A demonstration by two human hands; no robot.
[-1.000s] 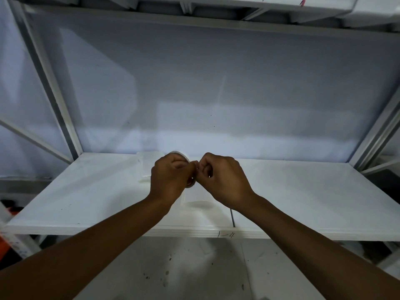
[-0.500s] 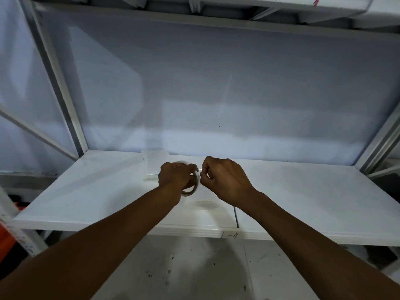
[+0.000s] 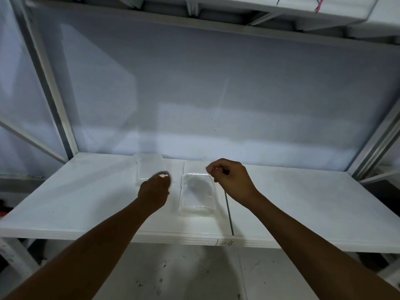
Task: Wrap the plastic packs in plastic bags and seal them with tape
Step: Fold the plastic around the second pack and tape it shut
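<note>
A clear plastic pack in a clear bag [image 3: 197, 194] lies flat on the white shelf board [image 3: 303, 204], between my two hands. My left hand [image 3: 154, 192] is to its left, closed around a roll of clear tape [image 3: 163, 175] that shows blurred above the knuckles. My right hand [image 3: 231, 178] hovers over the pack's far right corner, fingers pinched on the end of a thin clear tape strip [image 3: 208, 171]. A second clear pack [image 3: 149, 167] lies further back, just beyond my left hand.
The shelf has a grey back wall [image 3: 216, 94] and slanted metal uprights at the left [image 3: 49, 87] and right [image 3: 376, 144]. A seam [image 3: 229, 213] splits the board just right of the pack. Another shelf hangs overhead. Stained floor lies below the front edge.
My hands, held together over the tape roll before, have drawn apart: the left went left with the roll, the right went right with the tape end. The bagged pack between them is now uncovered.
</note>
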